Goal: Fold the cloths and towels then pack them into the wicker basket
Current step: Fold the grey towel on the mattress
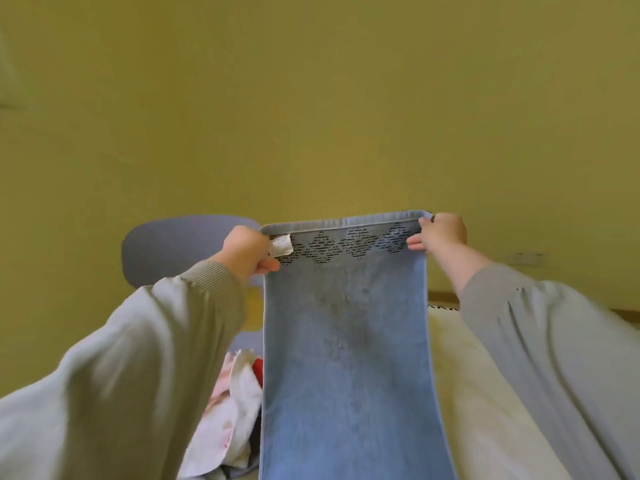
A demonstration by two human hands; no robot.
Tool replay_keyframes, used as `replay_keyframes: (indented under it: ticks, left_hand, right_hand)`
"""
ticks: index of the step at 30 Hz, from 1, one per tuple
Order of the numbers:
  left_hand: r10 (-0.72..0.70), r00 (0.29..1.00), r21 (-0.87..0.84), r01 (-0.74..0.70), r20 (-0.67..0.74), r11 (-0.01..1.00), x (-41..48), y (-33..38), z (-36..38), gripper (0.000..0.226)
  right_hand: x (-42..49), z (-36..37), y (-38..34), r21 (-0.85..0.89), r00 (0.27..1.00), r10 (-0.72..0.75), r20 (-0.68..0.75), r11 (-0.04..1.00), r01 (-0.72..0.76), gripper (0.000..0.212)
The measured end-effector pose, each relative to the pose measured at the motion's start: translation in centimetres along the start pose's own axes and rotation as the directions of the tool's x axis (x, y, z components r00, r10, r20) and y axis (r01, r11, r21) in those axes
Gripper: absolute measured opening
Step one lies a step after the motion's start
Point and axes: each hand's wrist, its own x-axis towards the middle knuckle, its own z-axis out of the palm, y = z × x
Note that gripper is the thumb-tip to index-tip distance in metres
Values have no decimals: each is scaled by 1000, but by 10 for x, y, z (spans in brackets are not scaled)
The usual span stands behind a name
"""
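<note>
A blue towel (pixel 346 341) with a band of dark diamond patterns and a white label near its top edge hangs straight down in front of me. My left hand (pixel 247 251) pinches its top left corner beside the label. My right hand (pixel 440 233) pinches the top right corner. Both arms are raised and stretched forward, holding the top edge taut and level. A heap of white, pink and red cloths (pixel 232 410) lies below, left of the towel. No wicker basket shows in the head view.
A grey-blue chair back (pixel 173 247) stands behind my left hand. A cream surface (pixel 485 393) spreads below at the right. A yellow-green wall fills the background, with a socket (pixel 528 258) low at the right.
</note>
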Motion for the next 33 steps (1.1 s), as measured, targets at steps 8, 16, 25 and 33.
replay_keyframes:
  ticks: [8, 16, 25, 33]
  left_hand:
    - [-6, 968, -332, 91, 250, 939, 58, -54, 70, 24]
    - [149, 967, -553, -10, 207, 833, 91, -35, 88, 26]
    - [271, 958, -467, -198, 96, 862, 101, -13, 78, 31]
    - [242, 969, 212, -249, 59, 945, 61, -80, 83, 17]
  right_hand:
    - [33, 51, 83, -69, 989, 49, 137, 997, -39, 17]
    - [60, 70, 65, -75, 994, -91, 68, 993, 96, 24]
    - [64, 55, 20, -21, 980, -197, 13, 980, 197, 23]
    - [20, 47, 81, 92, 999, -28, 45, 995, 24, 28]
